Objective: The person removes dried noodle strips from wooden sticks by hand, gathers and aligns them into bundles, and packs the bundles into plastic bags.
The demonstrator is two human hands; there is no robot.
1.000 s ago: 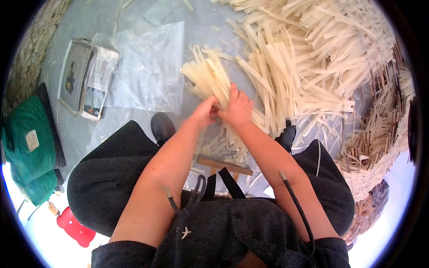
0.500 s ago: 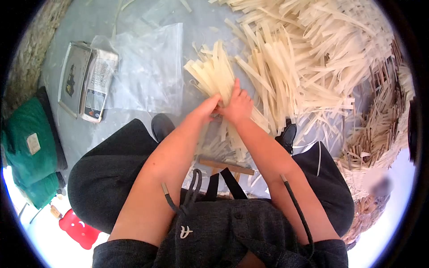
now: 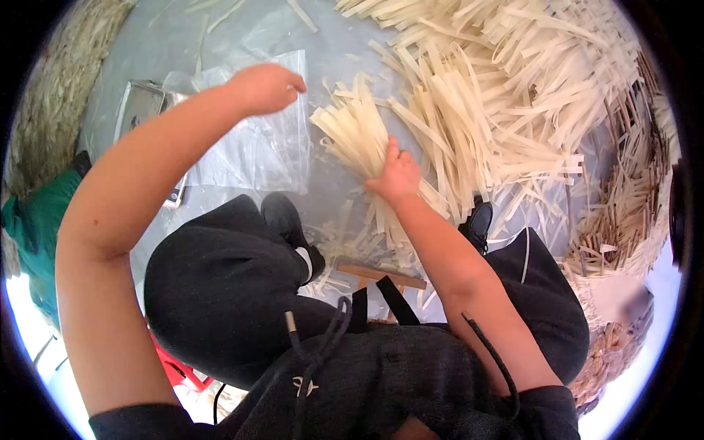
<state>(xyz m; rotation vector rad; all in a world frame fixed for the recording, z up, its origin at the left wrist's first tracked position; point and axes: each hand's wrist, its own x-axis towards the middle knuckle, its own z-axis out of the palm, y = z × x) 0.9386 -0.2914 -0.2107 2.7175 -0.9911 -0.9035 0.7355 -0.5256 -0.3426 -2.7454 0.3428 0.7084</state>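
My right hand [image 3: 398, 176] is wrapped over the lower middle of a bundle of pale flat strips [image 3: 357, 125], whose ends fan out at the top. The strips look like thin wood or dried plant fibre. Up and to the left, my left hand [image 3: 268, 89] is over a clear plastic bag [image 3: 271, 150]. Its fingers are curled down and close together; what they hold, if anything, is hidden. Under my left forearm, a device in a clear wrapper [image 3: 176, 192] and a framed flat plate [image 3: 139, 103] are partly covered.
A large heap of loose strips [image 3: 513, 81] spreads across the upper right. Along the right edge curves a woven wall with dark twigs [image 3: 623, 198]. A small wooden piece [image 3: 381, 276] lies between my legs. Green cloth [image 3: 37, 227] is at the left.
My left hand has left the bundle and swung up and left over the plastic bag. My right hand stays on the bundle. My left knee and foot have shifted right.
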